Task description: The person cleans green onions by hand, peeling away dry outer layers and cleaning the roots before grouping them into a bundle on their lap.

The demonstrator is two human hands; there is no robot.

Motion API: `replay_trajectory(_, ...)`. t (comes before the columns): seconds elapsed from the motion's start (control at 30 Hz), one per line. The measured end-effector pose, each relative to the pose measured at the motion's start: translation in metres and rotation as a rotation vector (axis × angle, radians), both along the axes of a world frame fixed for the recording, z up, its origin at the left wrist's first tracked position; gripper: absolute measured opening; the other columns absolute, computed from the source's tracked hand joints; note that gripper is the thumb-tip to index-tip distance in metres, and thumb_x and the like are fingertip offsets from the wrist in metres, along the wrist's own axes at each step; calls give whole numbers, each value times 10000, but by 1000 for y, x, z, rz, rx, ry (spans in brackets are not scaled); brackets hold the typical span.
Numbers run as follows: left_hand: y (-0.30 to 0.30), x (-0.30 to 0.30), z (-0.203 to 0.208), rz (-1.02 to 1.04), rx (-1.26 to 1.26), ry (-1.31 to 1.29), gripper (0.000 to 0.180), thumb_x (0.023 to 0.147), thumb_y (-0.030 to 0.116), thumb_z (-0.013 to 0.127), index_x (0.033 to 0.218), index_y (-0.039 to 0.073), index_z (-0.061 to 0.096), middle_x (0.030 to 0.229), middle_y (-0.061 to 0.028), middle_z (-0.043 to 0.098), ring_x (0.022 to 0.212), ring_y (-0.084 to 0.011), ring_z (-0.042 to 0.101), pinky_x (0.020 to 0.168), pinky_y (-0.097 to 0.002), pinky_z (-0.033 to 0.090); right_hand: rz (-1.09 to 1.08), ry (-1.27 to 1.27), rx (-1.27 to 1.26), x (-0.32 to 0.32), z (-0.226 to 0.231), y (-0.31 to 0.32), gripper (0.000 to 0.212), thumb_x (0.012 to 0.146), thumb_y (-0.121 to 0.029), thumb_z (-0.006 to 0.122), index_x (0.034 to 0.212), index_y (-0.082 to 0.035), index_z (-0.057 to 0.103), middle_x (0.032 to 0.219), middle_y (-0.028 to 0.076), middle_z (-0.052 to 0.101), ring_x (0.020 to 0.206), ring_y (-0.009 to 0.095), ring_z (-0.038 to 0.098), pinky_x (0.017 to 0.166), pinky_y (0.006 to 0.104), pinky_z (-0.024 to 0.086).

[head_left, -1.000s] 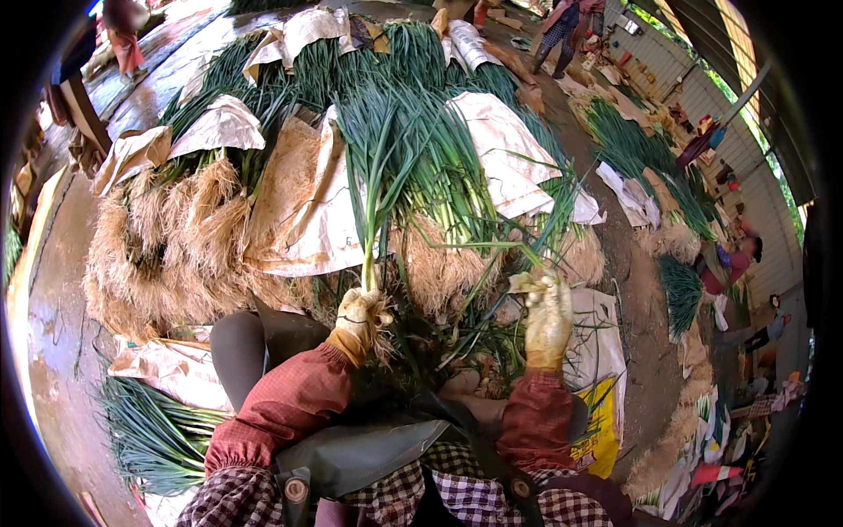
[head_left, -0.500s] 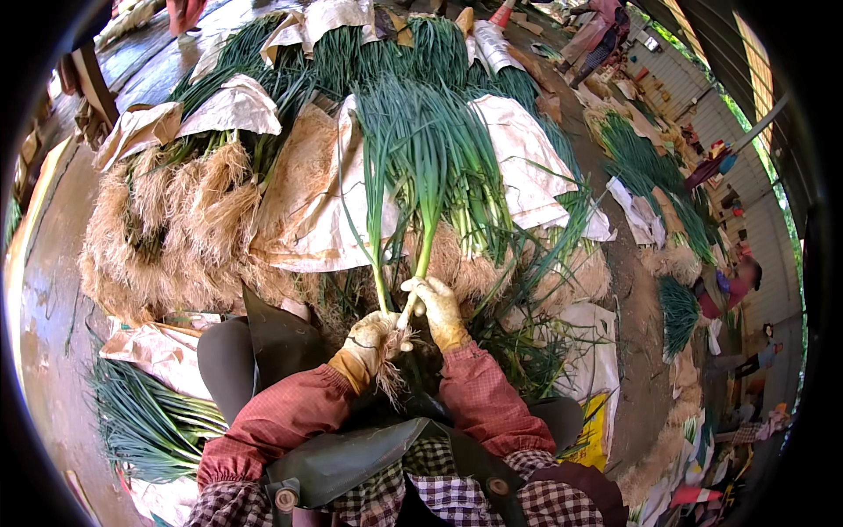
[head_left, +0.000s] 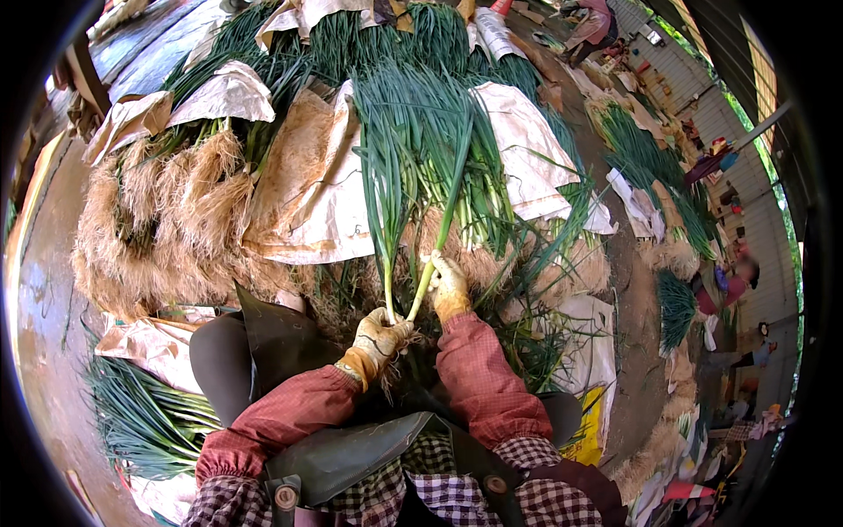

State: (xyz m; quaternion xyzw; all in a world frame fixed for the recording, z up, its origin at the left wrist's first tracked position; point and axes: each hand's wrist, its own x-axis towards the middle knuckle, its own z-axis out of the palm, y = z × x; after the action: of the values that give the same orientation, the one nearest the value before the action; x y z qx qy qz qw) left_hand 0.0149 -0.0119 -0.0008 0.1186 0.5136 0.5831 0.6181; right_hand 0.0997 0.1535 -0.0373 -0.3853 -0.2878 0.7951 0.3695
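My left hand (head_left: 378,341), in a cream glove with a yellowish cuff, is closed around the root ends of green onions, and pale roots hang below its fingers. A green onion stalk (head_left: 388,279) rises upright from this fist. Another green onion (head_left: 421,295) leans right, its white base at my left fingers. Higher up, my gloved right hand (head_left: 450,288) pinches that leaning stalk between thumb and fingers. The long leaves of both reach over a pile of green onions (head_left: 481,189) in front of me. Some of my left fingers are hidden behind the glove.
Root-ended bundles (head_left: 167,220) lie at the left, partly under cream sacks (head_left: 307,189). Beside my left knee is a heap of green onions (head_left: 154,413). Loose leaves (head_left: 540,351) and a yellow bag (head_left: 587,430) lie at the right. Other people work far right.
My right hand has moved up and right along one stalk, tilting it away from the other. My left hand has turned slightly and still grips the root ends.
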Motion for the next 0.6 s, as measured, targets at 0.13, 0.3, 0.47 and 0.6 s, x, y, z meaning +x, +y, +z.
replay_trajectory(0.13, 2, -1, 5, -63, 64, -291, 136, 845, 173, 566, 856, 40, 539, 661, -69, 576, 477, -145, 520, 403, -235, 409, 144, 307, -232, 13, -3, -5, 421, 909, -358, 436, 1118, 2, 498, 548, -26, 452, 427, 72, 377, 417, 194, 323)
replay_trajectory(0.3, 0, -2, 1, -108, 123, -451, 202, 873, 231, 526, 856, 34, 572, 649, -73, 590, 463, -153, 521, 377, -233, 380, 488, 208, -184, -6, 18, -19, 358, 897, -274, 489, 1074, 36, 516, 512, -53, 420, 420, 59, 373, 407, 188, 283)
replay_trajectory(0.47, 3, -3, -11, -67, 75, -351, 230, 877, 255, 516, 826, 38, 572, 603, -64, 576, 407, -151, 488, 350, -236, 354, 314, 219, -225, -13, 17, -33, 214, 892, -232, 503, 912, -30, 571, 533, -48, 419, 404, 69, 360, 386, 206, 305)
replay_trajectory(0.6, 4, -3, -11, -80, 69, -388, 213, 868, 237, 534, 836, 30, 573, 635, -73, 588, 413, -153, 499, 357, -245, 388, 422, 265, -168, -10, 17, -28, 191, 875, -222, 533, 858, -34, 563, 581, -43, 455, 420, 66, 368, 392, 204, 311)
